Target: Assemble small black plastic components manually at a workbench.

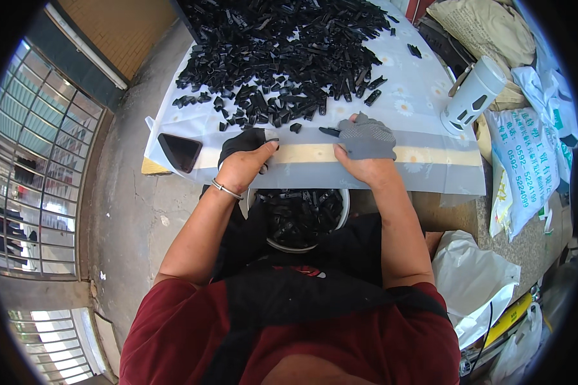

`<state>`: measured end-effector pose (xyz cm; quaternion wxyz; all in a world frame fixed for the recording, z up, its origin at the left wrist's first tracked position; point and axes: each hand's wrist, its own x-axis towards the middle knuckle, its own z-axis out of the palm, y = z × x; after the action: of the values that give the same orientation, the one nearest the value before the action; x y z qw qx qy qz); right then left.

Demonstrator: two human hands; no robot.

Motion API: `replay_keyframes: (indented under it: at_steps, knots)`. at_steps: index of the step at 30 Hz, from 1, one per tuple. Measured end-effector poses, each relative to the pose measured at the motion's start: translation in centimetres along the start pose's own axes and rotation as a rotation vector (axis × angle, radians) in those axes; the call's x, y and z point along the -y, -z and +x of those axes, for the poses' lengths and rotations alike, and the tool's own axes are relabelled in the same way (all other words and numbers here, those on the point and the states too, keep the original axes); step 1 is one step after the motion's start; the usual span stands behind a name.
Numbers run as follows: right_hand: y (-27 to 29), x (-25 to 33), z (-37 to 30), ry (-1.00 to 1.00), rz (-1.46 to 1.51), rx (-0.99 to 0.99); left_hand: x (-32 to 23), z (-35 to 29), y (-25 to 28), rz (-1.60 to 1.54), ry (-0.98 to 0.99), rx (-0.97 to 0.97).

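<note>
My left hand (245, 158), in a black fingerless-looking glove with a bracelet at the wrist, is closed near the table's front edge; what its fingers pinch is too hidden to make out. To its right, my right hand (368, 146) wears a grey dotted glove. A small black plastic piece (329, 131) pokes out from its curled fingers. Beyond both hands spreads a large heap of black plastic pieces (270, 58). Below the table edge, between my legs, a white bucket (345, 215) holds more black pieces (302, 215).
A dark phone (180, 152) lies at the table's left front corner. A pale bottle (474, 94) stands at the right edge, beside printed plastic sacks (523, 167). A flowered cover (424, 102) lies over the table. A white bag (472, 276) is at my lower right.
</note>
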<state>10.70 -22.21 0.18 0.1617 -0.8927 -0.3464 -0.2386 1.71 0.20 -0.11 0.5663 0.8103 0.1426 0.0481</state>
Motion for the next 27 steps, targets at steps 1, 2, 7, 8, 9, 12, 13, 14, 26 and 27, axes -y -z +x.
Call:
replay_keyframes:
  at_steps: [1,2,7,8,9,12,13,14,26,27]
  knots:
    - [-0.4,0.0,0.0,0.000,0.001,0.005,-0.1,-0.1,-0.1,-0.024,0.017,0.027]
    - [-1.2,-0.1,0.0,0.046,-0.022,0.040,0.7,0.1,-0.3,0.003,0.044,0.014]
    - [-1.0,1.9,-0.5,0.066,0.293,-0.017,-1.4,-0.9,-0.7,0.026,-0.030,0.117]
    - [0.0,2.7,-0.4,0.057,0.407,0.017,-1.4,-1.0,-0.7,0.052,-0.062,0.152]
    - [0.5,3.3,-0.4,0.045,0.519,0.049,-1.6,-1.2,-0.7,0.052,-0.059,0.151]
    - [0.7,4.7,-0.4,0.140,0.686,-0.075,-2.6,-1.9,-0.9,0.066,-0.070,0.231]
    - [0.7,4.6,-0.5,0.139,0.685,-0.076,-2.9,-2.1,-1.0,0.061,-0.097,0.250]
    - [0.7,4.5,-0.6,0.158,0.668,0.005,-3.0,-2.3,-1.2,0.055,-0.123,0.269]
    - [1.6,5.1,-0.8,0.077,0.523,-0.015,-1.2,-2.6,-2.7,-0.559,0.035,-0.015]
    - [1.8,4.9,-0.8,0.073,0.473,0.014,-1.3,-2.6,-2.6,-0.559,0.035,-0.016]
